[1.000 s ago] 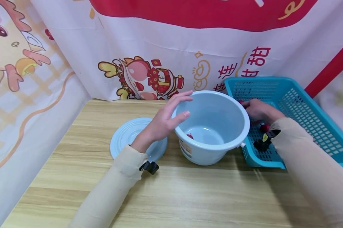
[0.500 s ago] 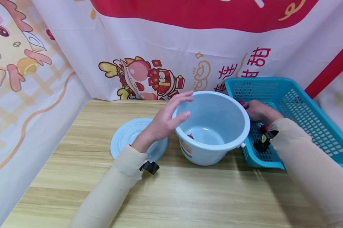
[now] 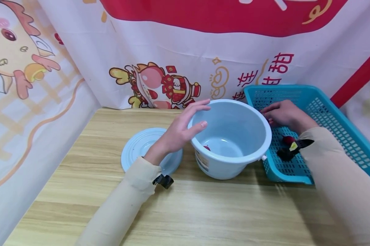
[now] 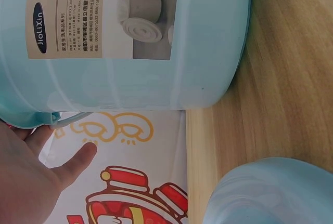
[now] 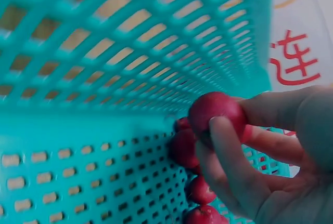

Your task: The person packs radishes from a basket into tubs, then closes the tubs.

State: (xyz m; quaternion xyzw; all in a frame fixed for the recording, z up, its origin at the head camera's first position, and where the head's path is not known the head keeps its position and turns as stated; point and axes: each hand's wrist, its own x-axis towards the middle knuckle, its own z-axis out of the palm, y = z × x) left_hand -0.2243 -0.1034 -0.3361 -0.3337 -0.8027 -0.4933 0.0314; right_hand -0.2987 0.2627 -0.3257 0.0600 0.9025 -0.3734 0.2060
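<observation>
My right hand pinches a small round red radish between thumb and fingers, inside the teal basket. Below it in the right wrist view, several more radishes lie on the basket's slotted floor. One loose radish sits nearer the front of the basket. My left hand rests at the left rim of the light blue bucket, fingers extended and thumb apart. Inside the bucket a bit of a red radish shows near the bottom; the near wall hides the rest.
A round light blue lid lies on the wooden table left of the bucket, partly under my left forearm. The basket stands right against the bucket's right side. A printed white cloth hangs behind the table.
My right hand has risen slightly from the basket floor, with a radish now in its fingers. The left hand keeps its place at the bucket rim.
</observation>
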